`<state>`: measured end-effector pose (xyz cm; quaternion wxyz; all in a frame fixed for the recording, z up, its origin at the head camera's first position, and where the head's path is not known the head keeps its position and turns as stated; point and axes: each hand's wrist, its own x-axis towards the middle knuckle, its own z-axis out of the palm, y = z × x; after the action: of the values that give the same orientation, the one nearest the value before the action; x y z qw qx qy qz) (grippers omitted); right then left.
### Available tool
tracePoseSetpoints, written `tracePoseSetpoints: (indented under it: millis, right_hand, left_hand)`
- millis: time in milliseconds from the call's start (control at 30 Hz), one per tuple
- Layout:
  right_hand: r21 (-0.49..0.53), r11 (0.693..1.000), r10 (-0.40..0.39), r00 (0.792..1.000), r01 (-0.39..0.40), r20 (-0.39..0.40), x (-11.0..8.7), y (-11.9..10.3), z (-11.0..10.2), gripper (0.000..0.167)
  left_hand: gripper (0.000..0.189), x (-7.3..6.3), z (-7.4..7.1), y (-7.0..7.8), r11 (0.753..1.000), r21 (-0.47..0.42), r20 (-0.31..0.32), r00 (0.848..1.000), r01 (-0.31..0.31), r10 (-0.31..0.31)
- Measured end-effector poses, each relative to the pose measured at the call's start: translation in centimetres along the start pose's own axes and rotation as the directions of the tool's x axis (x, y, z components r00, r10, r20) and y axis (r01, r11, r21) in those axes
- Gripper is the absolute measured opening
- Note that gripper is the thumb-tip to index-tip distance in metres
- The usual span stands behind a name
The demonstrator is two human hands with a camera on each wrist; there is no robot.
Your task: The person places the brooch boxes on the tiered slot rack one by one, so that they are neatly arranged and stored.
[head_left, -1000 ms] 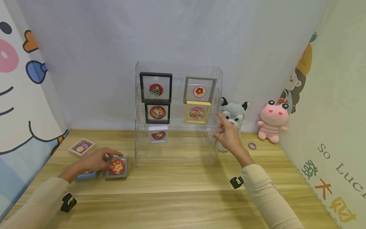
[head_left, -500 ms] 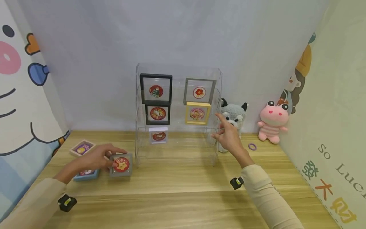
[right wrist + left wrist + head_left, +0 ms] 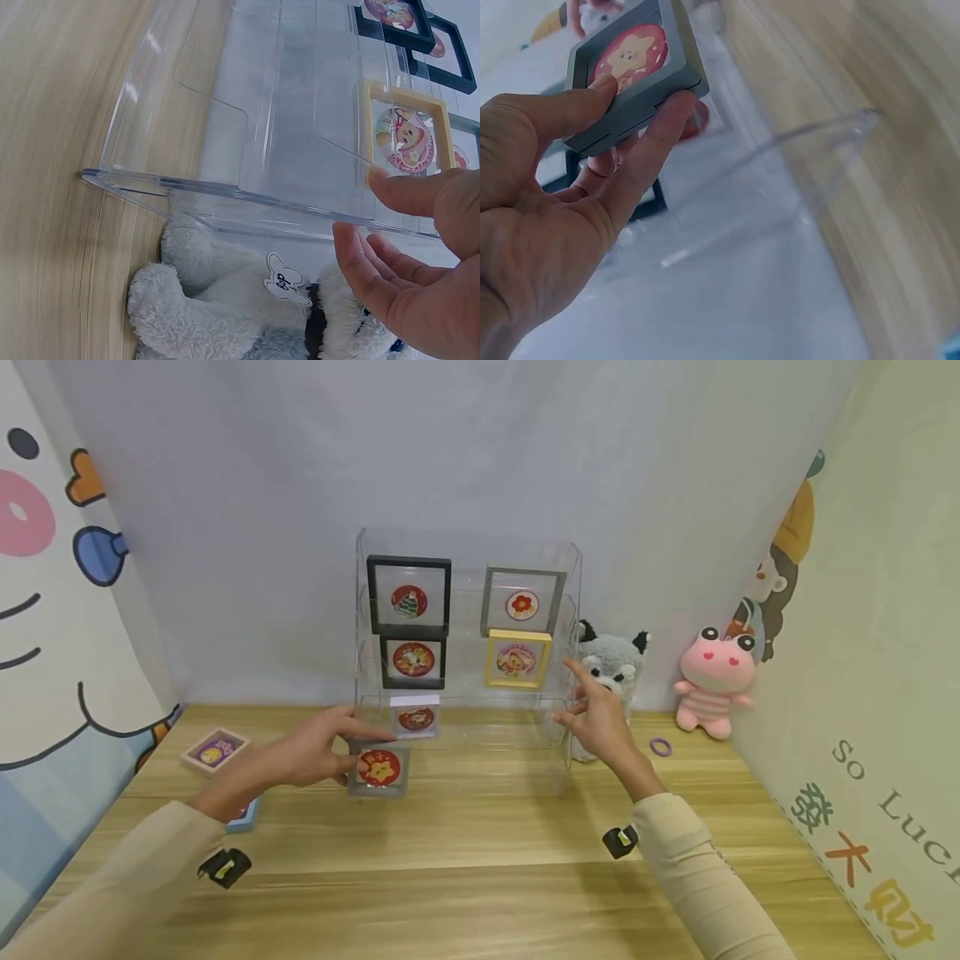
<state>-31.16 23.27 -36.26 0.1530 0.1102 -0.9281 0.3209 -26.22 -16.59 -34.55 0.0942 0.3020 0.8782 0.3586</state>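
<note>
My left hand (image 3: pixel 315 752) pinches a grey picture frame (image 3: pixel 380 772) with a red round star badge inside. Held upright and tilted back slightly, it is in front of the lower left of a clear acrylic display rack (image 3: pixel 480 768). In the left wrist view, the thumb is on the front of the grey frame (image 3: pixel 634 67), with fingers beneath and behind. My right hand (image 3: pixel 597 714) holds the rack's right side edge. In the right wrist view, its thumb (image 3: pixel 405 193) lies on the inner side, other fingers outside. Behind the held frame, a white frame (image 3: pixel 415 718) stands on a low tier.
Higher on the rack stand two black frames (image 3: pixel 409 560), a grey frame (image 3: pixel 525 572) and a yellow frame (image 3: pixel 520 635). A beige frame (image 3: pixel 217 752) and a partly hidden blue frame (image 3: pixel 243 818) lie left. A grey plush (image 3: pixel 615 664), pink plush (image 3: pixel 716 672) and purple ring (image 3: pixel 661 747) are right.
My left hand has lifted the grey frame off the table and carried it right, up to the rack's lower left. The right hand stays at the rack's side.
</note>
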Motion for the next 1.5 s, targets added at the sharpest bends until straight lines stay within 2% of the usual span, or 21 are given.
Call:
tracePoseSetpoints:
  millis: [133, 200, 467, 567, 767, 1033, 1267, 1500]
  right_hand:
    - [0.006, 1.0, 0.003, 1.0, -0.003, -0.002, -0.1, 0.1, 0.1, 0.084]
    - [0.006, 1.0, 0.004, 1.0, -0.004, 0.0, -0.1, 0.2, 0.1, 0.084]
    - [0.006, 1.0, -0.008, 1.0, 0.008, -0.004, -0.2, 0.1, 0.3, 0.084]
    - [0.006, 1.0, -0.018, 1.0, 0.018, -0.007, -0.1, 0.0, 0.2, 0.084]
    - [0.003, 1.0, -0.02, 1.0, 0.02, -0.003, -0.1, -0.1, 0.1, 0.084]
    - [-0.004, 1.0, -0.016, 1.0, 0.016, -0.001, -0.1, 0.0, 0.1, 0.083]
    - [-0.004, 1.0, -0.023, 1.0, 0.023, -0.011, -0.1, 0.1, 0.1, 0.083]
    - [-0.009, 1.0, -0.008, 1.0, 0.008, -0.003, 0.0, 0.1, 0.0, 0.084]
  left_hand:
    - [0.044, 2.5, 0.7, 1.3, 0.991, 0.105, -0.03, 0.996, -0.083, 0.087]
    - [0.043, 3.8, 1.2, 1.8, 0.985, 0.123, -0.045, 0.991, -0.117, 0.124]
    - [0.042, 8.3, 3.4, 4.0, 0.974, 0.109, -0.129, 0.968, -0.2, 0.213]
    - [0.043, 9.8, 4.3, 4.8, 0.973, 0.135, -0.172, 0.963, -0.187, 0.209]
    - [0.044, 12.4, 5.8, 5.4, 0.978, 0.182, -0.27, 0.951, -0.101, 0.148]
    - [0.046, 14.5, 7.9, 5.2, 0.967, 0.237, -0.338, 0.925, -0.098, 0.177]
    - [0.045, 15.5, 9.4, 4.6, 0.955, 0.285, -0.351, 0.919, -0.08, 0.181]
    - [0.041, 16.3, 10.8, 4.3, 0.938, 0.325, -0.387, 0.887, -0.123, 0.251]
